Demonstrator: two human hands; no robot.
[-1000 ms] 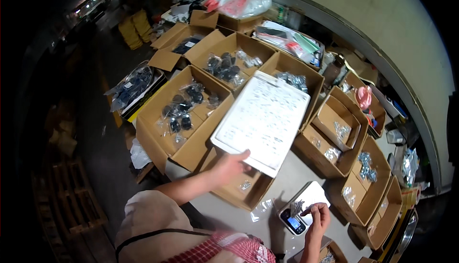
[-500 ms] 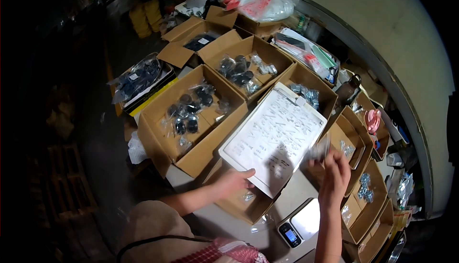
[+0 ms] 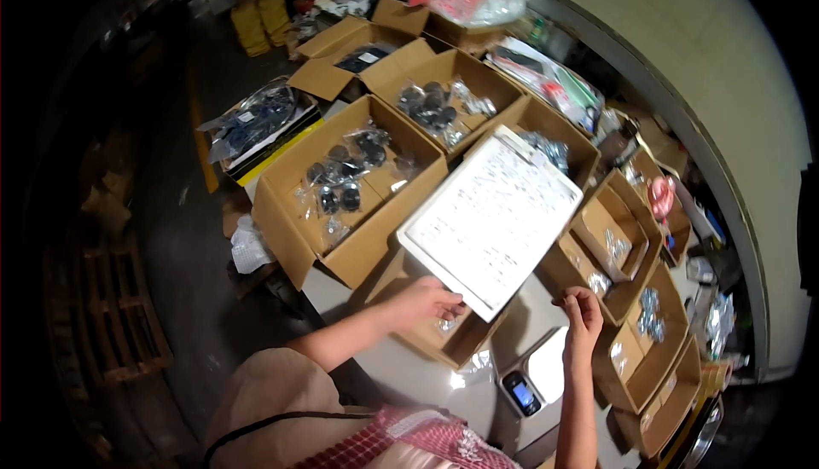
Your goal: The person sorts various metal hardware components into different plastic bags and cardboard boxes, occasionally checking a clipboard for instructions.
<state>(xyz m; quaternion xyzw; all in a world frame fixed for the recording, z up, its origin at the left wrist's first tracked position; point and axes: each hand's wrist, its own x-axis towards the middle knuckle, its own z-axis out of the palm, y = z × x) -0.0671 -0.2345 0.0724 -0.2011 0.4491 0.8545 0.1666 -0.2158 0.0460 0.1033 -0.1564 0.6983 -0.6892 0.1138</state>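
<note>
A white clipboard point(image 3: 495, 222) with a handwritten sheet lies tilted across the cardboard boxes in front of me. Close by its lower left edge is my left hand point(image 3: 425, 300), fingers curled together; whether they grip the board or something small cannot be made out. My right hand point(image 3: 583, 314) is raised to the right of the board, thumb and fingertips pinched, with what lies between them too small to name. Below it a digital scale point(image 3: 537, 379) with a lit display rests on the table. A small clear bag of parts point(image 3: 599, 284) lies in the box behind my right hand.
An open carton point(image 3: 281, 192) of bagged black round parts stands left of the clipboard, another carton point(image 3: 384, 81) behind it. Boxes point(image 3: 618, 367) with bagged metal parts line the right. Partly under the clipboard sits a low box point(image 3: 418, 345). A wooden pallet point(image 3: 128, 315) is at the left.
The clear bag in my right hand no longer shows there; that hand has lowered a little. My left thumb has drawn back off the clipboard. The view has shifted slightly.
</note>
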